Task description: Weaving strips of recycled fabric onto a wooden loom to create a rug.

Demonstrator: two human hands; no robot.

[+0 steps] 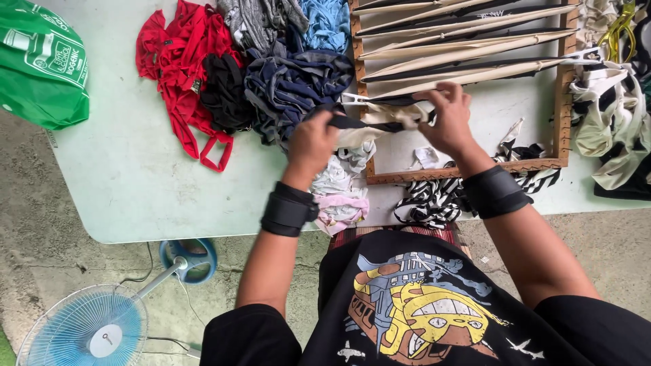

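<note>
- your left hand (313,141) was closed around one end of a dark fabric strip (359,123), near the left rail of the wooden frame (561,102).
- your right hand (449,116) pinched the strip's other end, over the frame's near part.
- the strip ran taut between both hands, above the pale table (135,183).
- navy cloth pile (291,81) lay just far-left of your left hand.

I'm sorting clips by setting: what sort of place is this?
Probably an informal craft workspace for weaving fabric strips: a wooden loom frame strung with cloth, heaps of fabric loops on a pale table, bare concrete floor.
</note>
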